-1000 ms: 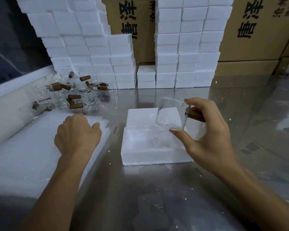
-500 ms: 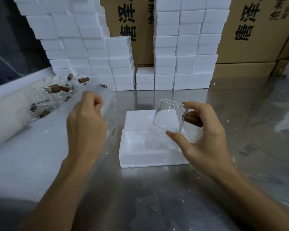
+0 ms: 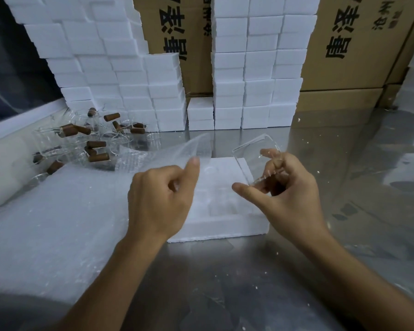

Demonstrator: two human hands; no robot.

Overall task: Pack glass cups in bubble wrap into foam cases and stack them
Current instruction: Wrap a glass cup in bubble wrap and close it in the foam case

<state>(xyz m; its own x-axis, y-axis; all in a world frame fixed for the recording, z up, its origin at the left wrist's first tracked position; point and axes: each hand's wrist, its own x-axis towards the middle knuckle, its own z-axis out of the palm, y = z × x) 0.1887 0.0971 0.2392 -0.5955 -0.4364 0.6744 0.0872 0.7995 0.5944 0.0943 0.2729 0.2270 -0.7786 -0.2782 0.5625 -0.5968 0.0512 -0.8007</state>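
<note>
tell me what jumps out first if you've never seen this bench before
Front and centre, the right hand grips a clear glass cup over an open foam case, while the left hand pinches a lifted sheet of bubble wrap beside it. Behind stand walls of stacked foam cases against cardboard boxes, and at the back left lies a heap of glass cups with brown handles.

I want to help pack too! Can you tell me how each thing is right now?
Left hand: pinching a lifted clear bubble wrap sheet.
Right hand: holding a clear glass cup, tilted, unwrapped.
White foam case: open, hollow empty.
Loose glass cups with brown handles: heaped, unwrapped.
White foam blocks: stacked.
</note>
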